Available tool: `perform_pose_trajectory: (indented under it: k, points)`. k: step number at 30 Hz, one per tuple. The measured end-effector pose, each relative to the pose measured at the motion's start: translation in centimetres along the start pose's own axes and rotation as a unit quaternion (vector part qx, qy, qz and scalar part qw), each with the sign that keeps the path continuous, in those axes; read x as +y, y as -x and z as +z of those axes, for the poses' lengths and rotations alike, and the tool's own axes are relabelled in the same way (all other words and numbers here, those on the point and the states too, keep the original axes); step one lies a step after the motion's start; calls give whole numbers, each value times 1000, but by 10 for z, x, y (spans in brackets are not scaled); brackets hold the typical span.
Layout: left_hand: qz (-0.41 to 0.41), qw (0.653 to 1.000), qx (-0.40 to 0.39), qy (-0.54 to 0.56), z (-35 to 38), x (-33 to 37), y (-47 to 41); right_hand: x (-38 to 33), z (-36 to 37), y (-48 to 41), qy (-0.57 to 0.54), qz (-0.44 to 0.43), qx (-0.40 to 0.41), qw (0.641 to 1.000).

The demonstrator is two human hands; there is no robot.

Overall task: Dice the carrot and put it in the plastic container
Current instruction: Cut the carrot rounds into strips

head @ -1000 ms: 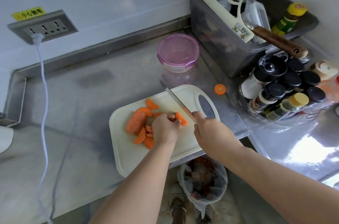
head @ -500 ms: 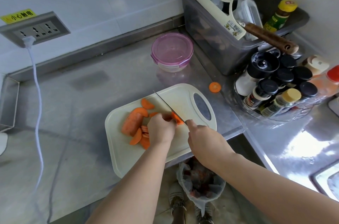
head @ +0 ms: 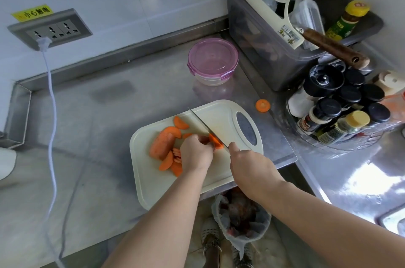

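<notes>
A white cutting board (head: 221,114) lies on the steel counter. On it are a carrot chunk (head: 163,142) and several half-moon slices (head: 167,161). My left hand (head: 196,153) curls over a carrot piece (head: 215,141) and holds it down. My right hand (head: 249,163) grips a knife (head: 206,126), whose blade rests against that piece. The handle is hidden in my fist. Behind the board stands the plastic container (head: 212,62), its pink lid closed. One round carrot slice (head: 262,105) lies off the board to the right.
A grey bin (head: 263,48) with a squeegee and utensils stands at the back right. In front of it is a rack of spice jars (head: 341,109). A white cable (head: 51,114) hangs from the wall socket at left. Below the counter edge sits a lined waste bin (head: 241,221).
The knife blade has come down from a raised angle onto the carrot piece under my left hand. The view has shifted slightly.
</notes>
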State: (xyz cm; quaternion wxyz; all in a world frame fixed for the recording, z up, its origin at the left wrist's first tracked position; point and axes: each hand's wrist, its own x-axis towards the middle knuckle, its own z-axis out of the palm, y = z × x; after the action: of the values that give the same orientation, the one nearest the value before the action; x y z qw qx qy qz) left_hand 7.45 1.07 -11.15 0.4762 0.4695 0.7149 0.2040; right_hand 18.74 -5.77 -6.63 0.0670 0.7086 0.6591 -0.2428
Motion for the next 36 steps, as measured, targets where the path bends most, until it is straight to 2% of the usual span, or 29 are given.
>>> perform_pose_trajectory:
  k: [9, 17, 26, 31, 36]
  points:
    - [1, 1000, 0, 10, 0, 1, 1, 2, 3, -3, 10, -2, -10, 1000]
    - [9, 999, 18, -33, -1, 1, 1, 1, 4, -4, 85, -24, -51, 995]
    - [-2, 1000, 11, -16, -1, 3, 4, 0, -3, -18, -77, 46, -13, 996]
    - [6, 1000, 14, 16, -1, 4, 8, 8, -2, -10, -96, 53, 25, 994]
    - [9, 1000, 8, 28, -1, 2, 6, 9, -5, 3, -76, 24, 41, 996]
